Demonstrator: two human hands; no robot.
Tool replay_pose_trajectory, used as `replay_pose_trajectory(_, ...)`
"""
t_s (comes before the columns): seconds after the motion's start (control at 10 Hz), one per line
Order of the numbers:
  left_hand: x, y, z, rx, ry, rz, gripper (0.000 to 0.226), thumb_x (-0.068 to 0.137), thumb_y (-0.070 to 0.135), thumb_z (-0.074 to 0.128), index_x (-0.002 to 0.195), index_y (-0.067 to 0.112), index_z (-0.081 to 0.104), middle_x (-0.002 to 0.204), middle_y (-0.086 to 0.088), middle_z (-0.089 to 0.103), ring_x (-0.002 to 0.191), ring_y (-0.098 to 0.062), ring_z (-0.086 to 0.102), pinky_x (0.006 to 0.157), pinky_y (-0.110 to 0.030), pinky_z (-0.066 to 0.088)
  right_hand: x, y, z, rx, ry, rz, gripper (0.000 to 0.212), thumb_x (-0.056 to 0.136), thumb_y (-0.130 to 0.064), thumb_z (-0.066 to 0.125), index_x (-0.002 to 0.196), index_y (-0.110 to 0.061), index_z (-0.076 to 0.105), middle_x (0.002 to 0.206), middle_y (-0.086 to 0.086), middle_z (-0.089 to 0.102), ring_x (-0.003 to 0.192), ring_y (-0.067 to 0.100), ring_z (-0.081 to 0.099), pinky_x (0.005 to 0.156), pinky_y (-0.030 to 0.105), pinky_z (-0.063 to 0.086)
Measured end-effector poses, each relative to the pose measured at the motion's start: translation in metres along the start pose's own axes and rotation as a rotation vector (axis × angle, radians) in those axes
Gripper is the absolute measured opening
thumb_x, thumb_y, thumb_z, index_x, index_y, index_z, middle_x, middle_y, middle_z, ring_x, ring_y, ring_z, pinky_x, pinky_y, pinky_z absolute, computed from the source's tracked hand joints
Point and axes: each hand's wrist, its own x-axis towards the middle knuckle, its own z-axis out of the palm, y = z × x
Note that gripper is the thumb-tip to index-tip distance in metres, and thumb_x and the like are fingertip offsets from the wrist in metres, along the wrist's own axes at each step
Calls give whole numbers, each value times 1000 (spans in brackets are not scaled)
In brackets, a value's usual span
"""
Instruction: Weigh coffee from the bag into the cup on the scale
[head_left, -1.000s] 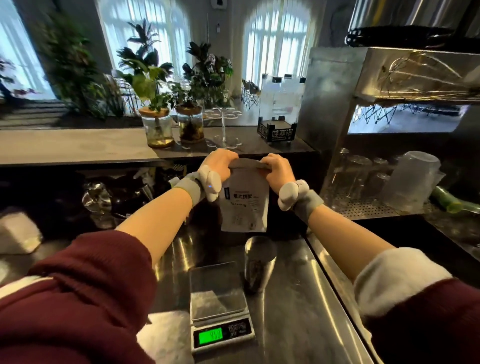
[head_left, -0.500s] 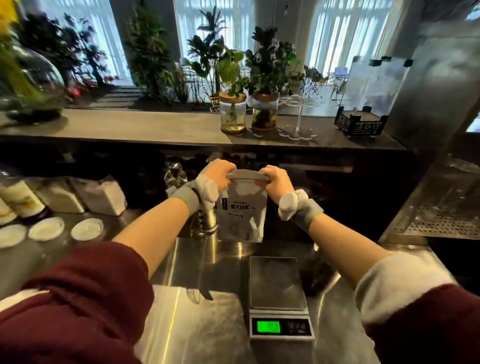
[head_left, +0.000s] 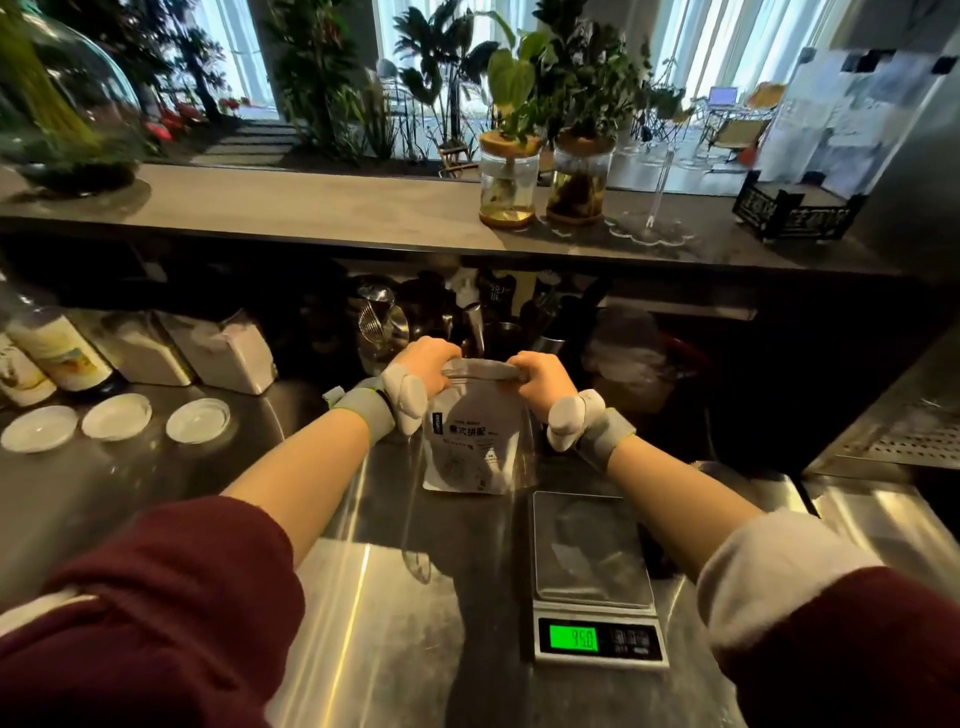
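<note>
The white coffee bag (head_left: 475, 441) hangs upright over the steel counter (head_left: 395, 623), printed face toward the camera, just beyond the far left corner of the scale (head_left: 589, 551). Whether its bottom edge touches the counter cannot be told. Both hands hold it by the top edge. The left hand (head_left: 423, 364) has its fingers curled over the left end of the rim, and the right hand (head_left: 540, 376) grips the right end in the same way, knuckles up. The strip of rim between the two hands is arched upward. Each wrist wears a grey strap (head_left: 363, 410) with a pale pod on it, and the dark red sleeves (head_left: 156, 597) are pushed up the forearms.

The scale sits near the counter's front edge under the right forearm, and its green display (head_left: 574, 639) is lit; the digits are too blurred to read surely.

To the left, three small white dishes (head_left: 117, 415) lie in a row, with bottles (head_left: 57, 348) and white packets (head_left: 223, 348) behind them. On the raised ledge (head_left: 311, 208) beyond stand two glass jars of plants (head_left: 506, 187) side by side and a black basket (head_left: 795, 208) at the right.
</note>
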Motion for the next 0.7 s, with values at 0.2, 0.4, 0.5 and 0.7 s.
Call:
replay_pose_trajectory(0.2, 0, -9, 4, 26, -38, -61, 24, 85, 6, 53, 108, 6, 59, 113, -15, 64, 104, -33, 60, 87, -44, 52, 2, 1, -2, 2, -57, 19, 17, 84, 0, 60, 98, 5, 67, 100, 21, 69, 95, 30, 64, 88, 43, 51)
replay_pose_trajectory(0.4, -4, -4, -5, 10, -30, -100, 38, 88, 12, 56, 124, 9, 49, 125, -16, 58, 113, -32, 57, 93, -44, 49, -7, 4, -20, -30, -100, 88, 28, 88, -12, 62, 113, -1, 63, 117, 15, 66, 110, 28, 61, 93, 33, 46)
replay_pose_trajectory(0.5, -10, 4, -9, 3, 9, -99, 47, 90, 17, 54, 134, 9, 40, 136, -15, 49, 123, -31, 49, 100, -43, 44, -17, 3, -30, -34, -115, 153, 33, 90, -17, 60, 120, -3, 61, 122, 13, 65, 114, 26, 60, 95, 31, 45)
replay_pose_trajectory(0.7, -18, 24, -26, 27, 59, -82, 47, 90, 17, 52, 135, 8, 41, 137, -16, 46, 127, -31, 44, 105, -44, 40, -35, -3, -58, -55, -67, 199, 27, 91, -13, 56, 113, -2, 66, 114, 16, 68, 107, 30, 63, 93, 38, 50)
